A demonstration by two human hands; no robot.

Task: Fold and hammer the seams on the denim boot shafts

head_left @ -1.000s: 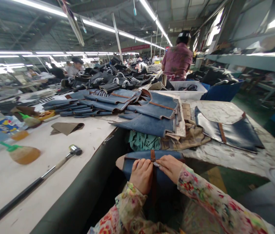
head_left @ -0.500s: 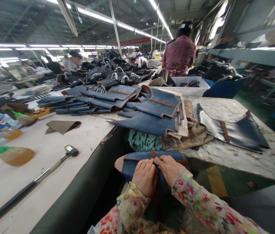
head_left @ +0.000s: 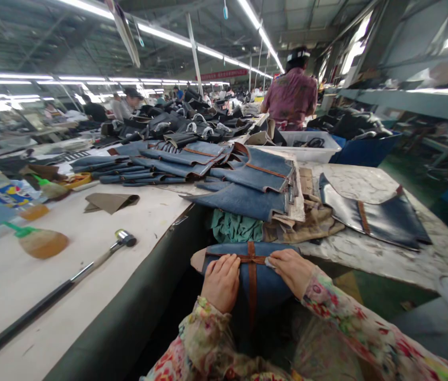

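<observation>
A blue denim-look bag panel with brown strap trim crossing at its top lies in my lap against the table edge. My left hand rests on its left side, fingers curled down onto the fabric. My right hand grips the panel's top edge to the right of the brown vertical strap, thumb and fingers pinched on it. Both sleeves are floral.
A stack of blue panels and a green cloth lie just beyond. A hammer and glue brushes lie on the white table at left. A dark panel lies at right. A person in a pink shirt stands behind.
My hands have moved apart along the panel's top edge, uncovering the brown vertical strap between them. The view has shifted slightly.
</observation>
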